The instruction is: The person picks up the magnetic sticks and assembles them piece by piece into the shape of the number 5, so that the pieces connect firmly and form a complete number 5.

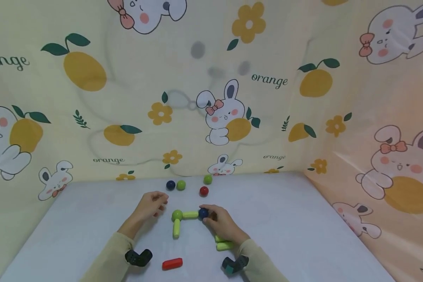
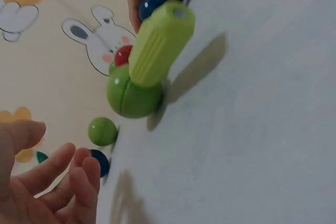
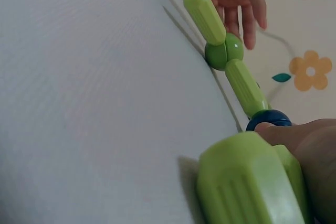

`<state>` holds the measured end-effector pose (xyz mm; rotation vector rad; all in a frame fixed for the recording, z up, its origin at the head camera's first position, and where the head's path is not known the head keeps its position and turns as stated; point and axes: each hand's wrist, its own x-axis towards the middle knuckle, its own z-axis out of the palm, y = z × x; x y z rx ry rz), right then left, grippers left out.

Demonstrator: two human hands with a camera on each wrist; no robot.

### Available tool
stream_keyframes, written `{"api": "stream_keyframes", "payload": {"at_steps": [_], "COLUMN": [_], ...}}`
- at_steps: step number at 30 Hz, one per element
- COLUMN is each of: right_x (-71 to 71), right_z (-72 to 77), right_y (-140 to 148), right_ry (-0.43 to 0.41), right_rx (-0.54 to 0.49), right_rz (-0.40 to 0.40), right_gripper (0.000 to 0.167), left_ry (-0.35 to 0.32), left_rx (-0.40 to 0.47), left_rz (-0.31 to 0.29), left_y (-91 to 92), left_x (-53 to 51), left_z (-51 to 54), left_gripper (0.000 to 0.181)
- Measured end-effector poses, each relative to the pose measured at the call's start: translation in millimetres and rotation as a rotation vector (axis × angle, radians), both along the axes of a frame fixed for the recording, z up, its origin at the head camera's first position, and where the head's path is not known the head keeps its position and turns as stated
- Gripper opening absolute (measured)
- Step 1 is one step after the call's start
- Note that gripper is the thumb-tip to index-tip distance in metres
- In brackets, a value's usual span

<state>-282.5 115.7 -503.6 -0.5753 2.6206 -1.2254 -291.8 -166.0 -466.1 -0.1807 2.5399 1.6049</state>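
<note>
An L-shaped piece lies on the table: a green ball (image 1: 177, 215) joins two light green sticks, one (image 1: 176, 228) pointing toward the person, the other (image 1: 190, 215) running right to a dark blue ball (image 1: 203, 213). My right hand (image 1: 223, 222) pinches that blue ball between thumb and fingers. To the left of the green ball, my left hand (image 1: 150, 206) is raised with relaxed, slightly bent fingers and holds nothing. In the left wrist view the left hand (image 2: 52, 182) stands apart from the green ball (image 2: 134, 93).
Behind the hands sit another dark blue ball (image 1: 170, 185), two green balls (image 1: 181, 185) (image 1: 208, 179) and a red ball (image 1: 204, 191). Two light green sticks (image 1: 225, 246) lie by the right wrist. A red stick (image 1: 172, 264) lies near the front. Patterned cloth (image 1: 144, 90) hangs behind the table.
</note>
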Motion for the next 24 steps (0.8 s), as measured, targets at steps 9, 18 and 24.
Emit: {"api": "stream_keyframes", "payload": {"at_steps": [9,18,24], "right_x": [2.3,1.1,-2.0], "right_z": [-2.2,-1.7,-0.8], "right_y": [-2,-2,0], "right_ry": [0.005,0.025,0.03], "right_rx": [-0.006,0.001,-0.005], "right_rz": [0.008,0.011,0.02], "right_gripper": [0.047,0.046,0.047], "left_ry": [0.096,0.062,0.09], "left_rx": [0.074,0.077,0.013], "left_rz": [0.11,0.151,0.089], "left_y": [-4.7,-8.3,-4.4], "left_x": [-20.7,-39.2,-49.9], "left_z": [-13.7,-21.2,-18.0], "left_gripper": [0.032,0.032,0.05]}}
